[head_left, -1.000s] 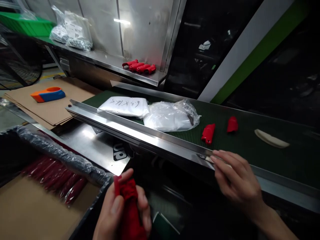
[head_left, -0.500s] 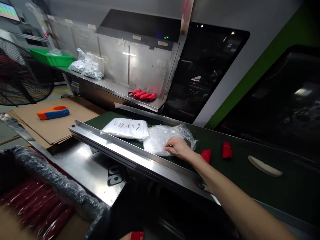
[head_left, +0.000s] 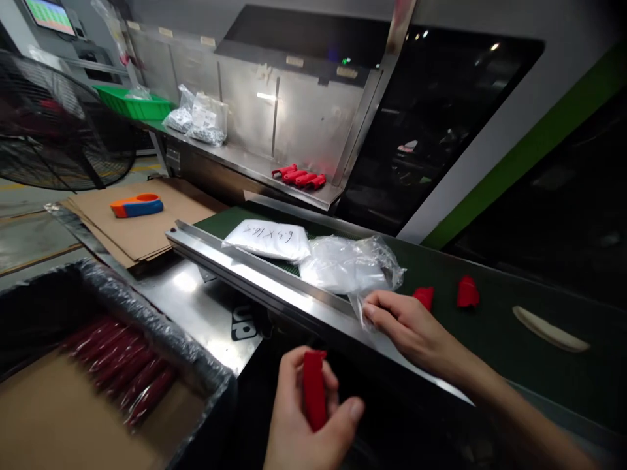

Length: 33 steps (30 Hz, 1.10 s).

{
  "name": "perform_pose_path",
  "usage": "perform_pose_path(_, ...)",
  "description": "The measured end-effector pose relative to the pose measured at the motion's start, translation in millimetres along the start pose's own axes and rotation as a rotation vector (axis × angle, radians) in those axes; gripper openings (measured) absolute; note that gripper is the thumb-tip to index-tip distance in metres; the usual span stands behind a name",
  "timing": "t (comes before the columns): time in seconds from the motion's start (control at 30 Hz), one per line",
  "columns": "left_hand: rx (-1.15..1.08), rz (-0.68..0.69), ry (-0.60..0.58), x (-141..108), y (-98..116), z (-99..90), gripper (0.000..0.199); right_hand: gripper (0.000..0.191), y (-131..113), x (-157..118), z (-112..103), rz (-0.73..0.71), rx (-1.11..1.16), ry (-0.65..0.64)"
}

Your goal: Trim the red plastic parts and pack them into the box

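Observation:
My left hand (head_left: 306, 418), low in the middle, is closed around a red plastic part (head_left: 314, 391) that stands upright in its fingers. At the metal rail, my right hand (head_left: 406, 326) pinches a clear plastic bag (head_left: 360, 309) by its edge. That bag hangs over the rail from a stack of clear bags (head_left: 337, 264) on the green belt. Left of the stack lies a white packet (head_left: 269, 240) with handwritten marks. Beyond my right hand, two red pieces (head_left: 468, 292) and a pale curved piece (head_left: 551, 328) rest on the belt.
A lined box (head_left: 161, 326) at lower left holds several wrapped dark red parts (head_left: 122, 365). Cardboard sheets (head_left: 142, 228) carry an orange and blue tool (head_left: 137, 205). Several red parts (head_left: 301, 177) and filled bags (head_left: 208, 121) sit on the metal shelf. A fan (head_left: 53, 124) stands at left.
My right hand has drawn a clear bag off the stack toward me, over the rail. My left hand has risen into view with the red part. The camera view has shifted left.

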State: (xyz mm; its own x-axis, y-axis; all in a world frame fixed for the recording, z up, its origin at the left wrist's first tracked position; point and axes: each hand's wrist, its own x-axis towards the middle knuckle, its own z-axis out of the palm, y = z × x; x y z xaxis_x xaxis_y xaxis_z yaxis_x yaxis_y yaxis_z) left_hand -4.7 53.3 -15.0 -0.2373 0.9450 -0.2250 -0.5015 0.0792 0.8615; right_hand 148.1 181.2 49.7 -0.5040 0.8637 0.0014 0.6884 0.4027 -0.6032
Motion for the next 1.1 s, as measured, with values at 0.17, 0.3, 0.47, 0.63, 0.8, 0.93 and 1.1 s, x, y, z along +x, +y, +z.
perform_pose_path(0.17, 0.012, -0.075, -0.181, -6, 11, 8.4, 0.045, 0.029, -29, -62, 31, -0.033, 0.149, -0.140)
perform_pose_path(0.3, 0.167, -0.133, -0.095, -13, -4, -8.2, 0.032, 0.030, -20, -88, 46, 0.060, 0.155, -0.086)
perform_pose_path(0.47, 0.552, -0.007, -0.126, -16, -22, -20.3, 0.040, 0.020, -19, -106, 54, 0.059, 0.117, 0.051)
perform_pose_path(0.63, 0.933, 0.368, -0.378, -27, -34, -20.7, 0.062, 0.017, -28, -112, 54, 0.031, 0.289, -0.119)
perform_pose_path(0.8, 0.830, 0.148, -0.311, -18, -34, -24.1, 0.060, 0.013, -15, -140, 45, 0.074, 0.201, 0.336)
perform_pose_path(0.93, 0.662, -0.015, -0.268, -1, -30, -27.6, 0.014, 0.025, 3, -175, 44, -0.123, -0.132, 0.540)
perform_pose_path(1.1, 0.591, -0.098, -0.253, 1, -30, -23.5, 0.019, 0.034, 15, -196, 54, -0.441, -0.357, 0.466)
